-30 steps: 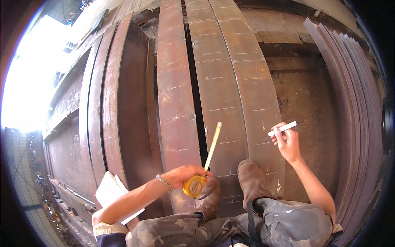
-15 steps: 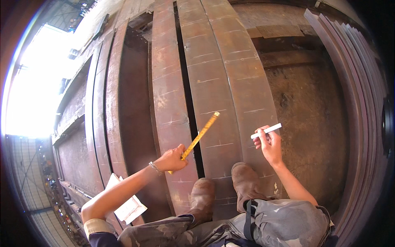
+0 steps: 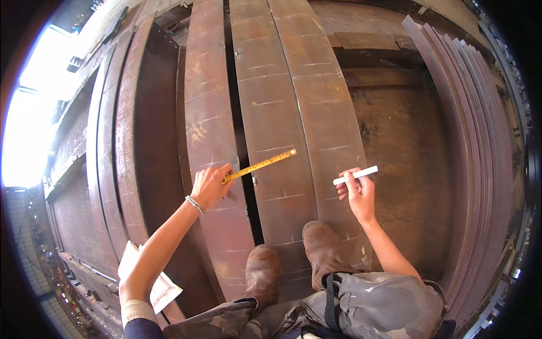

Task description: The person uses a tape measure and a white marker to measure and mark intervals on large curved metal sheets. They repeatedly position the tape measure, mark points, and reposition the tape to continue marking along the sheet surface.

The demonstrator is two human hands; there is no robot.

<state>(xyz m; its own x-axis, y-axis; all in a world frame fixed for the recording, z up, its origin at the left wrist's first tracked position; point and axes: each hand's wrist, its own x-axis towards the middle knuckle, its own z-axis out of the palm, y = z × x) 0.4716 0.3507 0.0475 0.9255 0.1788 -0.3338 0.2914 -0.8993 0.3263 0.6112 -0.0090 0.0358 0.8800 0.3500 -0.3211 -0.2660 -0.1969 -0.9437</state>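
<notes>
My left hand [image 3: 212,185] is closed round one end of a yellow folding ruler [image 3: 262,164], whose free end points right across a dark gap to the middle steel beam [image 3: 275,186]. Between the fingers of my right hand [image 3: 359,196] is a white chalk stick [image 3: 355,175], held above the right-hand steel beam [image 3: 333,127]. The beams carry short white cross marks at intervals along their length. A reddish beam [image 3: 212,121] lies below my left hand.
My brown boots [image 3: 263,268] stand on the beams. Folded papers [image 3: 165,291] lie by my left forearm. To the right is a recess with a rusty brown surface [image 3: 406,147], then a row of upright steel plates [image 3: 451,113]. Deep channels run between beams at left.
My left hand has moved up and left, and the ruler has swung from steeply slanted to nearly level. The right hand keeps its chalk hold. The whole view has shifted slightly.
</notes>
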